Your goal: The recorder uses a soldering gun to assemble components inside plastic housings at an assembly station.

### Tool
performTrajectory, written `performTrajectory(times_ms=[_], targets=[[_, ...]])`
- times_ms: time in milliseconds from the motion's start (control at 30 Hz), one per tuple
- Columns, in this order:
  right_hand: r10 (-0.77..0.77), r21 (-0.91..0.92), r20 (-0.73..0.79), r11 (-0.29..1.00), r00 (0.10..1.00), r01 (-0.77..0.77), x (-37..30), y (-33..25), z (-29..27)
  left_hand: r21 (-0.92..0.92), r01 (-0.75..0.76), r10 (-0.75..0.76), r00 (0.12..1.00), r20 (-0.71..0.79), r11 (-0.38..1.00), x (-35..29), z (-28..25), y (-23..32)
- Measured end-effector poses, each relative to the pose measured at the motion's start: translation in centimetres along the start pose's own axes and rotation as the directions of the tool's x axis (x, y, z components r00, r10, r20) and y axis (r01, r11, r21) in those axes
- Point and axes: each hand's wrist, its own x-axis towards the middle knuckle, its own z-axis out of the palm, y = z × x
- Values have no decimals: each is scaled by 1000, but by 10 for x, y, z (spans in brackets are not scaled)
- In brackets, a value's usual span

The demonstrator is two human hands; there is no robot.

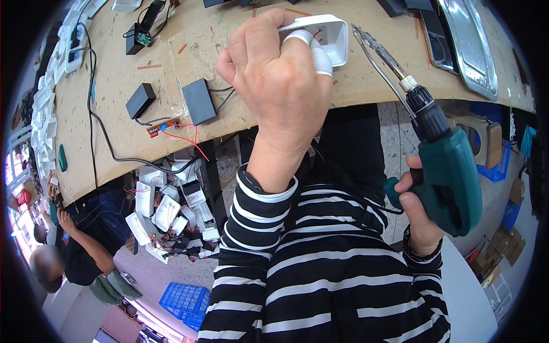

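Near the table's front edge, my left hand is closed on a white plastic housing. Two of its fingers wear white covers and reach into the open side, where a bit of red wire shows. My right hand grips a green soldering gun with a black collar and a thin curved feed tube. The gun's tip points up and left, just right of the housing and apart from it. Left of my left hand lie two black boxes with leads, beside a small circuit board with red wires.
A shiny metal tray lies at the right. A black cable runs down the table's left part. Below the edge is a heap of white housings. At far left a person works; blue crates stand on the floor.
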Motion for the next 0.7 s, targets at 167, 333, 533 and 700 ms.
performTrajectory(times_ms=[167,333,533,700], targets=[[73,120,-139,991,988,-56,7,-3,6,-49,-51,51,999,-16,997,3,-12,-7],[3,85,-225,996,974,16,12,2,8,-12,-26,28,959,281,1000,5,-42,-22],[-180,27,-188,982,966,188,11,1,-1,-290,-57,79,995,63,955,-3,-23,-38],[-199,4,-161,979,967,203,10,2,-7,-662,185,-313,946,-79,726,2,-91,-91]])
